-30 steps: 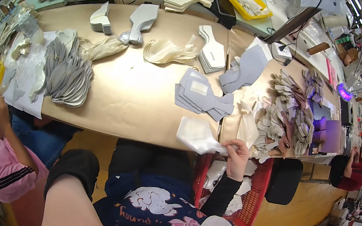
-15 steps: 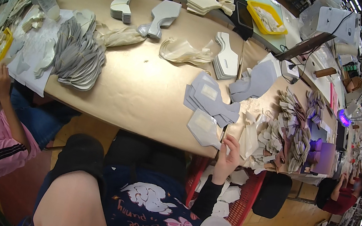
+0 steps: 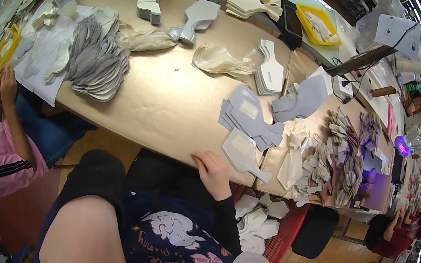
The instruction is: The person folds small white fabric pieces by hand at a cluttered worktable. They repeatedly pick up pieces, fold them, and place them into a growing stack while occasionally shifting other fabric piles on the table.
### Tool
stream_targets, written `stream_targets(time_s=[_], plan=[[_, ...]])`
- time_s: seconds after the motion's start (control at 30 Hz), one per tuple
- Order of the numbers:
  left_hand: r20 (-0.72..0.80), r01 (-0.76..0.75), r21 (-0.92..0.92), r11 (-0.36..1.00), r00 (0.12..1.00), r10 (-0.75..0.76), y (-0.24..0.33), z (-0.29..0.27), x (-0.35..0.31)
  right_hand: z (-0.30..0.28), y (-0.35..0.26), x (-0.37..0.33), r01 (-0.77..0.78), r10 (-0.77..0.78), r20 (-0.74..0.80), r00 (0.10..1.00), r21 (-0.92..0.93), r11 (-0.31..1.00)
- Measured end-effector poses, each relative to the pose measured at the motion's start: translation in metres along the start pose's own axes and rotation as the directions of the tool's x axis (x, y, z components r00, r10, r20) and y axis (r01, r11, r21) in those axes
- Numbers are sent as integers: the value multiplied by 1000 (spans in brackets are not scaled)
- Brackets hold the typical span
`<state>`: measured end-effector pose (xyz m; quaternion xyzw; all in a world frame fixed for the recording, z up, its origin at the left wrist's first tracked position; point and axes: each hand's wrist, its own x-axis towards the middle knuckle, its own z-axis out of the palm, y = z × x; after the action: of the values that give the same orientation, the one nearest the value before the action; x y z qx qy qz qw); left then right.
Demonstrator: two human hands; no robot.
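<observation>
My right hand (image 3: pixel 212 173) rests at the front edge of the gold-brown table (image 3: pixel 151 115). Its fingers are stretched toward the left, with nothing visible in them. A grey paddle-shaped piece (image 3: pixel 241 149) with a pale rectangular patch lies just beyond and to the right of it, its narrow end toward the table edge. Several similar grey pieces (image 3: pixel 254 121) overlap in a fanned pile behind it. My left arm (image 3: pixel 90 240) is bent, its bare forearm close at the lower left; the left hand is out of view.
Stacks of white cut pieces (image 3: pixel 269 71) and a large grey bundle (image 3: pixel 100 58) lie on the table. Mixed piles (image 3: pixel 332 161) cover the right side. A red basket (image 3: pixel 285 235) of scraps stands below the edge. Another person's hands (image 3: pixel 4 87) are at the left.
My right hand has let go of the narrow end of the grey paddle-shaped piece and moved left along the table edge. The view has shifted slightly.
</observation>
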<state>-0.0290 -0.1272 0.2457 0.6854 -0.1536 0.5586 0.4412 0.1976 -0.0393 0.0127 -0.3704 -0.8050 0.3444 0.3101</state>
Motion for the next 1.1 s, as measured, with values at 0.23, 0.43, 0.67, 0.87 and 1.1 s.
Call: stream_targets(time_s=[0.23, 0.43, 0.67, 0.87, 1.1], plan=[[-1, 44, -10, 999, 999, -44, -3, -5, 9, 6, 2, 2, -133, 133, -11, 991, 36, 990], [6, 132, -52, 990, 991, -132, -16, -25, 4, 4, 5, 6, -357, 355, 38, 934, 160, 921], [-698, 753, 110, 649, 523, -489, -203, -185, -48, 11, 10, 7, -246, 254, -58, 966, 109, 963], [-948, 789, 316, -528, 239, -210, -289, -228, -146, 14, 11, 6, -153, 158, -147, 976, 44, 987], [-965, 964, 263, 32, 262, 17, -289, -243, -158, 15, 7, 7, -115, 102, -207, 973, -50, 992]])
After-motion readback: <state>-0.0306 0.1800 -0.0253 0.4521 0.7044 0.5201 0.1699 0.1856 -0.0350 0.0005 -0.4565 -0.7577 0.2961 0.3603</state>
